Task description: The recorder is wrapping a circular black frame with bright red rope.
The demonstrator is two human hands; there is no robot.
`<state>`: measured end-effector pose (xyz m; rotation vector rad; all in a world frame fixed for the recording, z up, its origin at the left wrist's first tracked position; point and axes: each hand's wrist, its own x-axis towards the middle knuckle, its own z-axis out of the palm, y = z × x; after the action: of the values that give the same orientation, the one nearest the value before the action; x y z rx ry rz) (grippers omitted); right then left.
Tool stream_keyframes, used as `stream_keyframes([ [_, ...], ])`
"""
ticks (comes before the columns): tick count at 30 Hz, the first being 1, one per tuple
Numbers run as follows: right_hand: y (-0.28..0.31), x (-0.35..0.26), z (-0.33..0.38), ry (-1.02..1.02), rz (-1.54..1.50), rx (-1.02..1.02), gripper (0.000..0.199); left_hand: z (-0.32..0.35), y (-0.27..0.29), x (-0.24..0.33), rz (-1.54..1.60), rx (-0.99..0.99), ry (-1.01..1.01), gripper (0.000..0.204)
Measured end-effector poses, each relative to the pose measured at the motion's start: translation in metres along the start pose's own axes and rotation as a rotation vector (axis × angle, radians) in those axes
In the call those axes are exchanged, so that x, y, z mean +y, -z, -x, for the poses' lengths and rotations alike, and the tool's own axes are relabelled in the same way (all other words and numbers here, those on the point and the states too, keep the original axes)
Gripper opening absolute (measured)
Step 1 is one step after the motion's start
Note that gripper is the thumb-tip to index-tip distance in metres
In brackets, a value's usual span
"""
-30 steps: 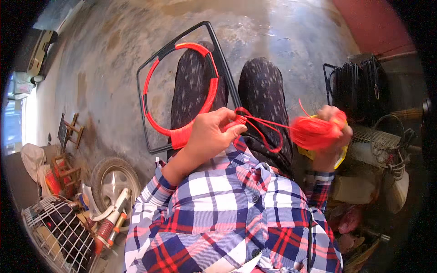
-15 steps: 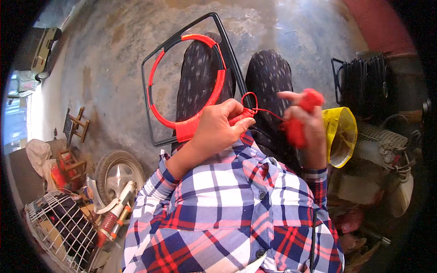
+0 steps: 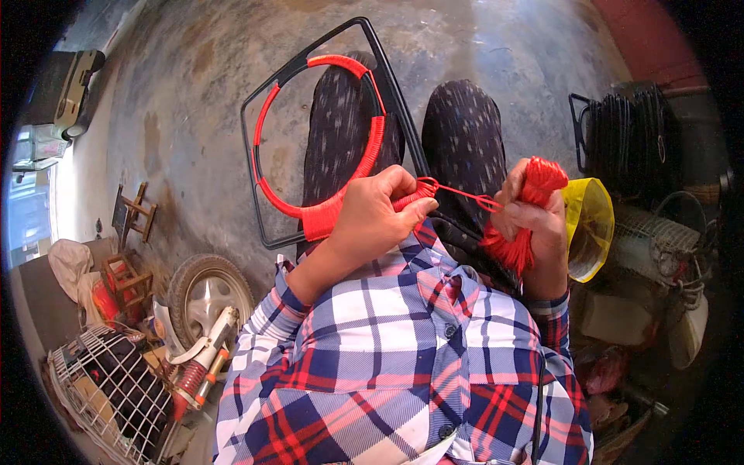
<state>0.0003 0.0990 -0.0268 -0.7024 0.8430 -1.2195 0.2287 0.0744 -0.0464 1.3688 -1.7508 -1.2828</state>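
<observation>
A black metal frame with a round ring inside it rests over my left thigh. Red cord wraps most of the ring, with bare black stretches between. My left hand is closed around the red-wrapped bar at the frame's near edge, thumb and forefinger pinching close to the wrap's end. From there a looped strand runs taut to my right hand. That hand grips a bundle of red cord, its tail ends hanging below the fingers. The palm side of my left hand is hidden.
A yellow bag stands just right of my right hand. Several black frames are stacked farther right. On the left are a motorcycle wheel, a white wire basket and a small wooden stool. Concrete floor stretches ahead.
My right hand has moved slightly right, drawing the strand from a loose loop into a taut line. My left hand keeps its grip on the frame.
</observation>
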Motion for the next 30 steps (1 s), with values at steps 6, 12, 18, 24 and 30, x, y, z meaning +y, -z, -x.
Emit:
stream_keyframes([
  [6, -0.017, -0.008, 0.015, -0.031, -0.213, -0.011, 0.022, -0.002, -0.002, 0.002, -0.034, -0.017, 0.022, 0.025],
  [12, -0.039, 0.0, 0.013, -0.258, 0.161, -0.257, 0.016, -0.008, -0.011, -0.006, -0.108, 0.034, -0.017, 0.03],
  [18, -0.048, -0.016, 0.011, -0.18, 0.223, -0.779, 0.036, -0.007, -0.007, -0.012, -0.024, 0.028, -0.09, 0.031],
  [24, 0.006, -0.037, -0.021, 0.215, 0.872, -0.595, 0.034, -0.003, -0.002, -0.007, 0.349, 0.089, 0.044, 0.03],
  [30, -0.002, 0.022, -0.042, 0.231, 1.604, -0.191, 0.041, -0.005, -0.002, -0.02, 0.218, 0.034, -0.014, 0.039],
])
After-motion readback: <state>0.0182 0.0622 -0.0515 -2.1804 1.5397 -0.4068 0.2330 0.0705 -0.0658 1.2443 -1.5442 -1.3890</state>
